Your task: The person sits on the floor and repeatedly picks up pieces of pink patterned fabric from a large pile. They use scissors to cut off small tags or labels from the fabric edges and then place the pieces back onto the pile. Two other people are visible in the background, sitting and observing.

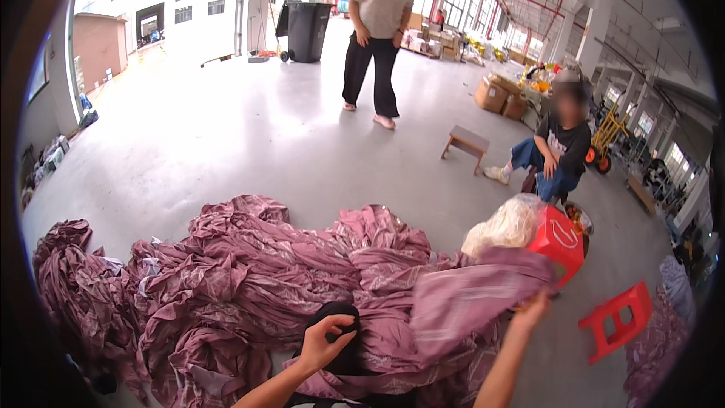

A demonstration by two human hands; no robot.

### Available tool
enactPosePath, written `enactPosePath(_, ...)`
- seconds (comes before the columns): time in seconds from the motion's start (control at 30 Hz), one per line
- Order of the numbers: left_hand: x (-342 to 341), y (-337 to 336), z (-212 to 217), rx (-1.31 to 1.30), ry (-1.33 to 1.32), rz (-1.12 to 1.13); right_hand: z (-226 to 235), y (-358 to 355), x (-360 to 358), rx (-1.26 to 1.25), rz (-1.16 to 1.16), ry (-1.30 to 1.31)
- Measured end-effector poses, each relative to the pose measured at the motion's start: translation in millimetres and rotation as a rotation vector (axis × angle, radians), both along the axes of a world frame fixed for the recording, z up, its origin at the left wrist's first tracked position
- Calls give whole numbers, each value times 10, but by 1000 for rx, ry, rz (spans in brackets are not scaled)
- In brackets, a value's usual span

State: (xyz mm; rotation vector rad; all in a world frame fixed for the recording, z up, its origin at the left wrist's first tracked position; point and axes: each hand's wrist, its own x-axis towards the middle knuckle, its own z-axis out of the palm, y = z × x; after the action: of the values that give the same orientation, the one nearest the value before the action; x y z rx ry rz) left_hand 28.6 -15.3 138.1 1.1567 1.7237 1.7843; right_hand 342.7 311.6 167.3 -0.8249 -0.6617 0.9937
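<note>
My right hand (533, 308), smeared by motion, grips the edge of a mauve fabric piece (479, 295). The piece is spread out in the air to the left of that hand, above the heap. Over my black-clad knee (338, 317) hovers my left hand (330, 338), its fingers curved and the thumb apart from them, with nothing visible between. A large heap of crumpled mauve fabric (264, 272) with pale markings lies on the floor before me and round my legs.
Right of the heap are a pale plastic bag (504, 225), a red box-like container (560, 238) and a red plastic stool (618, 322). One person sits near a small wooden stool (466, 143); another stands farther back, near a black wheeled bin (307, 32). Cartons (498, 94) stand behind.
</note>
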Motion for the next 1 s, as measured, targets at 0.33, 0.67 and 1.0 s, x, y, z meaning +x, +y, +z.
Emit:
enactPosePath(0.33,-105,-603,-707,-412,603,-9,-841,-769,-158,46,202,-693)
enactPosePath(0.67,-468,-1427,-1190,-865,212,-169,-1379,-2284,-1220,584,1172,-1355)
enactPosePath(1.0,-503,-1225,-716,-527,-491,-80,-1074,-2236,-1047,245,1437,-1164)
